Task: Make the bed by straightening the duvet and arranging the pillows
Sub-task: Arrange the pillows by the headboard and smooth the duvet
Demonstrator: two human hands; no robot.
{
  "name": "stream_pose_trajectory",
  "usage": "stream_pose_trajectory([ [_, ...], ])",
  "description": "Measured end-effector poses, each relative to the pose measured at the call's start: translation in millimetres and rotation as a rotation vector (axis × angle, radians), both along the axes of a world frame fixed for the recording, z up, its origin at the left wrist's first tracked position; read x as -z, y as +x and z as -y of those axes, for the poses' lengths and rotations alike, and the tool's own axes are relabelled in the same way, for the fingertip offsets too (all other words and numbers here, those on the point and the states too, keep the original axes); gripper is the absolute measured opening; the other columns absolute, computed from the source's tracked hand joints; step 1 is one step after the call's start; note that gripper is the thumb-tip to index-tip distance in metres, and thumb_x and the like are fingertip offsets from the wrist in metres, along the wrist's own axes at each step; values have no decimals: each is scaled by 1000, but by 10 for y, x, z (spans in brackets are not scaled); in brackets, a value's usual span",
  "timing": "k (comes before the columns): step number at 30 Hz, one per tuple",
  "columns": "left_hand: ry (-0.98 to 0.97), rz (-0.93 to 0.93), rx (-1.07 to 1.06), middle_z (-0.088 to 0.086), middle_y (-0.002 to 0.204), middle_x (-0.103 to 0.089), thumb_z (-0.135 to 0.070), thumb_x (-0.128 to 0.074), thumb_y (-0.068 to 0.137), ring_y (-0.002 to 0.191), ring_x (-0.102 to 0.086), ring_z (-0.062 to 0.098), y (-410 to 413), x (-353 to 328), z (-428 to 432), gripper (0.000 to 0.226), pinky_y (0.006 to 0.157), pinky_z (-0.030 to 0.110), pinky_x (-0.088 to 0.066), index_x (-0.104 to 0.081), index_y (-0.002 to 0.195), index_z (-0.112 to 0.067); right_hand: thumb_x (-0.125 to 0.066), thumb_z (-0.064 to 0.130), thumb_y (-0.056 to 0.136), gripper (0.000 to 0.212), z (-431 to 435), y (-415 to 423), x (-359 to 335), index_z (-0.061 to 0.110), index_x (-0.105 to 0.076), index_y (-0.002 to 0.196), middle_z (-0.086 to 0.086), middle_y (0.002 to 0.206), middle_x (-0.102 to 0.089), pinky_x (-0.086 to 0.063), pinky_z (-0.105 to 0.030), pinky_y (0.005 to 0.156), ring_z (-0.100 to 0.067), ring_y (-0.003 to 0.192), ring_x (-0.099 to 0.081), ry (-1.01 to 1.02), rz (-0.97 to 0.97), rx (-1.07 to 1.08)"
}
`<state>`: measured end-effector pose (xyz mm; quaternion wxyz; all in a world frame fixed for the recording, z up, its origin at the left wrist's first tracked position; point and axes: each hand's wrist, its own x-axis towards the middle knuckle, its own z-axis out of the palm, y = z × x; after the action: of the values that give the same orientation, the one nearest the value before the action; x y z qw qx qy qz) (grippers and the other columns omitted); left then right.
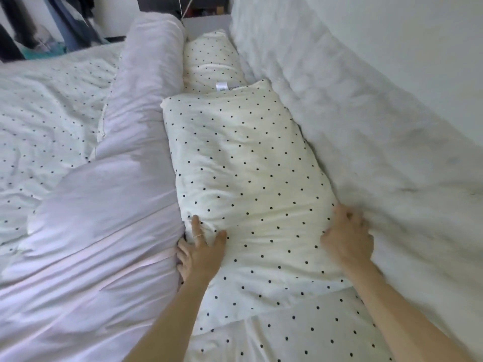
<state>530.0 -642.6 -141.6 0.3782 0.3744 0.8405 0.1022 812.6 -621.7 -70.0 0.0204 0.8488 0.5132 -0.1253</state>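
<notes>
**Left hand [201, 253] and right hand [347, 237] grip the near pillow [243, 163]**

Left hand first: I pinch the pillow's near left corner, thumb on top and one finger laid along its side. The other fingers are tucked down into the gap where the pillow meets the duvet [112, 205]. My right hand is curled round the opposite edge, its fingertips pushed in between the pillow and the white padded surface [366, 105] that runs along the right side of the bed. That hand is a little blurred, so I can't say how deep the fingers go.

I hold it from both sides because a soft pillow sags if it is moved by one corner. With a hand on each side I can shift it as one piece and keep it square.

The dotted near pillow lies flat on the dotted sheet [313, 335], wedged between the duvet and the padded surface. Its far end touches the far pillow [209, 64], where a small label [220, 87] shows. The two sit end to end in one row, which looks like the arrangement I am after.

The duvet is not yet straightened. Its white side is heaped in a long roll just beside the pillows, and its dotted side is crumpled further left. I judge the pillows come first, since they sit where the duvet's top edge must lie.
</notes>
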Motion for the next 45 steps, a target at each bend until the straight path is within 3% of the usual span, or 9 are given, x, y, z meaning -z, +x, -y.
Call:
stream_pose_trajectory([
  [7, 747, -385, 462, -1, 168, -2, -49, -42, 94, 155, 1, 25, 182, -458, -1092, 67, 122, 51, 0, -19, 156, -41, -56, 36, 98, 58, -1009, -1097, -500, 17, -47, 151, -10, 165, -29, -22, -48, 123, -29, 154, -24, 876, -194, -542],
  [9, 662, -477, 506, -5, 168, 4, -58, -31, 95, 155, 7, 24, 54, -320, -1430, 65, 123, 52, 1, -11, 156, -47, -45, 40, 102, 61, -1334, -1102, -282, 23, -30, 159, -5, 170, -14, -13, -47, 126, -24, 158, -11, 727, -176, -649],
  [13, 203, -479, 425, -6, 167, 6, -91, -12, 78, 153, 1, 25, -693, 95, -2004, 82, 123, 45, -10, 5, 151, -58, 0, 72, 94, 74, -1880, -681, 590, 35, 25, 153, 12, 163, 34, 16, -58, 122, -10, 145, 39, -195, 1, -584],
  [16, 219, -333, 111, 9, 161, -28, -88, -14, 79, 147, -24, 30, -1090, -70, -2614, 96, 119, 51, -23, -18, 157, -33, -7, 67, 97, 80, -2430, -947, 486, 24, 7, 162, -5, 167, 26, 9, -65, 120, -29, 151, 31, 41, -67, -364],
  [20, 638, -505, 451, -4, 168, 0, -66, -23, 94, 154, 2, 23, -726, -239, -3257, 66, 125, 47, -7, -11, 156, -47, -33, 52, 102, 63, -3036, -1635, 56, 29, -24, 160, -1, 170, -3, -2, -49, 127, -20, 158, 1, 870, -247, -747],
  [25, 286, -378, 383, -24, 162, 19, -91, -22, 77, 152, 16, 21, -887, 359, -3849, 75, 122, 53, 5, 0, 146, -68, -10, 78, 93, 71, -3860, -1235, 979, 52, 11, 155, 16, 166, 25, 11, -40, 126, 0, 147, 32, 106, -91, -663],
  [30, 347, -337, 281, -13, 165, 3, -94, -30, 71, 150, -13, 26, -1184, 640, -4205, 85, 124, 45, -5, -12, 147, -62, -18, 83, 87, 81, -4219, -1354, 1241, 49, -1, 158, 9, 168, 22, 15, -42, 125, -13, 150, 34, 243, -105, -522],
  [42, 17, -588, 336, -3, 167, 8, -87, -6, 81, 144, -24, 36, -960, 269, -4134, 75, 114, 59, -13, 7, 150, -60, -5, 88, 83, 90, -4046, -1420, 941, 41, 17, 157, 0, 166, 30, 25, -63, 115, -32, 150, 34, -8, 48, -498],
  [45, 47, -410, 336, -18, 164, 6, -74, -2, 89, 151, -12, 33, -966, 212, -3823, 60, 117, 63, -4, 1, 148, -62, -5, 75, 92, 83, -3377, -1541, 834, 32, 15, 160, -8, 166, 27, 21, -70, 112, -43, 149, 30, -9, 51, -403],
])
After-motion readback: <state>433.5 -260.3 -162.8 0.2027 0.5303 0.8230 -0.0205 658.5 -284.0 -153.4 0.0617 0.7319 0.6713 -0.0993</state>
